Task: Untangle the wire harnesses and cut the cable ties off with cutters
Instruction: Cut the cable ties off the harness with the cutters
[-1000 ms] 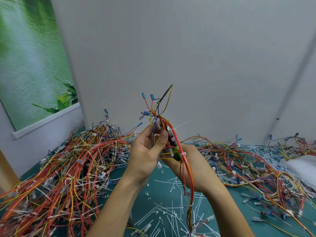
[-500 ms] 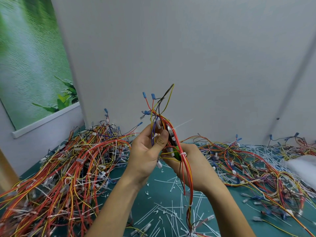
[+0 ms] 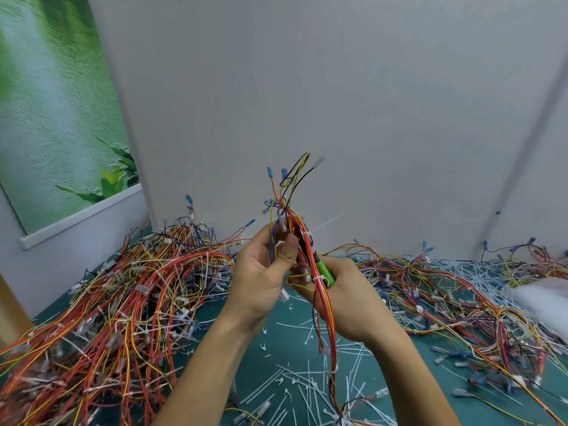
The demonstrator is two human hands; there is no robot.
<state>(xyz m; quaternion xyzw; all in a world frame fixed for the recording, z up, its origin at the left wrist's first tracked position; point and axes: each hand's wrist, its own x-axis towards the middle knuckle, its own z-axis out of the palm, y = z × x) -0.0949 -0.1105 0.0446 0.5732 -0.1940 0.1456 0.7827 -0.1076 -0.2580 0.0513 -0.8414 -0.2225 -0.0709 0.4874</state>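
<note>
I hold one wire harness (image 3: 324,318) upright above the green table; it has red, yellow and black wires with blue terminals at the top. My left hand (image 3: 264,278) grips its upper part, thumb pressed on the wires. My right hand (image 3: 353,299) holds green-handled cutters (image 3: 325,270), their tip up against the bundle near a white cable tie (image 3: 307,234) whose tail sticks out to the right. Another white tie (image 3: 319,278) wraps the bundle beside the cutter handle. The cutter jaws are hidden among the wires.
A large tangled heap of harnesses (image 3: 123,302) fills the left of the table, and another heap (image 3: 461,302) spreads on the right. Cut white ties (image 3: 292,385) litter the green mat (image 3: 276,348) below my hands. A white object (image 3: 544,296) lies at far right. A grey wall stands close behind.
Both hands hold almost the same place. The harness top has swayed slightly, and a black wire with a grey end now sticks out at the upper right.
</note>
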